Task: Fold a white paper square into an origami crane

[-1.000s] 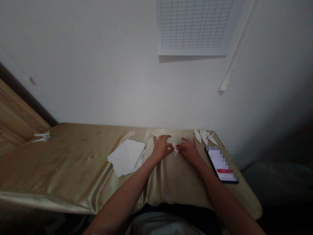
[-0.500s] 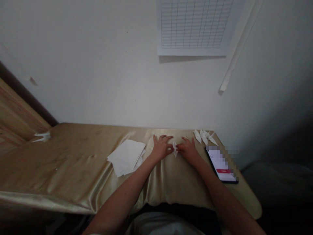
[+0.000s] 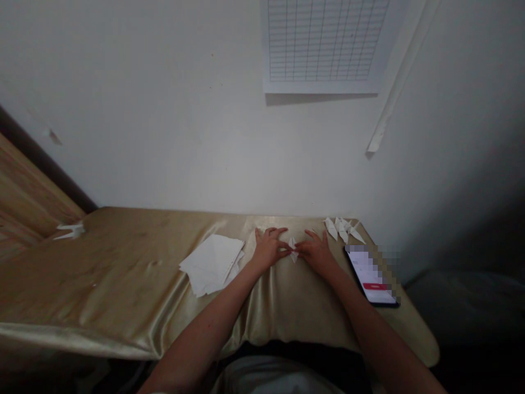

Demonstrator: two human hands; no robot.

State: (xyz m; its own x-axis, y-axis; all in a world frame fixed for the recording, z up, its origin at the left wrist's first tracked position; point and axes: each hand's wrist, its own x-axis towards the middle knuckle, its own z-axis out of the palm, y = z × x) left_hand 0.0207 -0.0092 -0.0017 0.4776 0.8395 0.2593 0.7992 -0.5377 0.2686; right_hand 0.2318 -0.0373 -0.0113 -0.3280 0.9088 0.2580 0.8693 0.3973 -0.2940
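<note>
A small folded piece of white paper (image 3: 292,256), pointed at its top and bottom, is between my two hands just above the tabletop. My left hand (image 3: 269,247) pinches its left side between thumb and forefinger, the other fingers spread out. From the right, my right hand (image 3: 315,251) pinches the same paper, its remaining fingers raised. Left of my left hand lies a loose stack of white paper sheets (image 3: 213,262). Several folded paper cranes (image 3: 342,230) lie together beyond my right hand.
A phone (image 3: 371,279) with a lit screen rests near the right edge of the gold cloth-covered table (image 3: 123,273). Another white folded piece (image 3: 71,231) lies at the far left. A gridded sheet (image 3: 324,44) hangs on the wall behind.
My fingertips have come slightly closer together over the middle of the folded paper. The stack, the cranes and the phone stay where they were.
</note>
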